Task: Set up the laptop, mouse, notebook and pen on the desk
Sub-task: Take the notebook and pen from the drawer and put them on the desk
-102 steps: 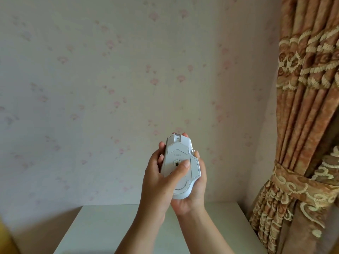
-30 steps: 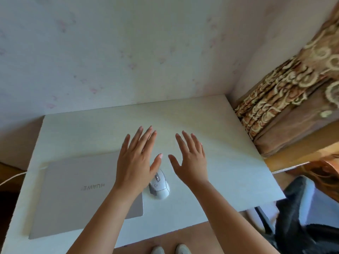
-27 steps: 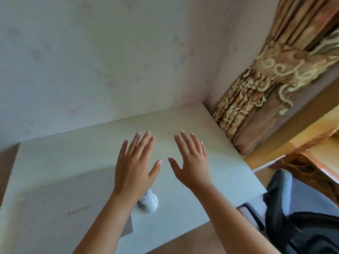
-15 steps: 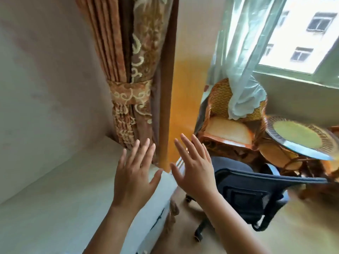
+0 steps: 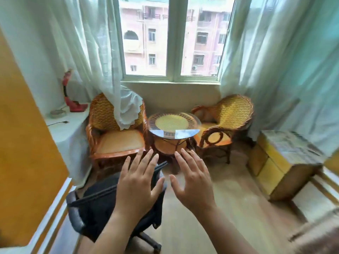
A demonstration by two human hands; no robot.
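1. Left hand and right hand are raised side by side, fingers spread, gripping nothing, above a black swivel office chair.
2. Beyond stand two woven wicker armchairs flanking a round glass-topped wicker table, on a pale wooden floor beneath a window with sheer white curtains.
3. Laptop, mouse, notebook, pen and desk are out of view.

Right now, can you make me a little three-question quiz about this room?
1. True or false: both hands are empty.
2. What stands between the two wicker chairs: A a round table, B a bed, C a laptop?
3. What dark seat is under the left hand?

Key:
1. True: left hand and right hand are open.
2. A, the round table, between one chair and the other.
3. The office chair.
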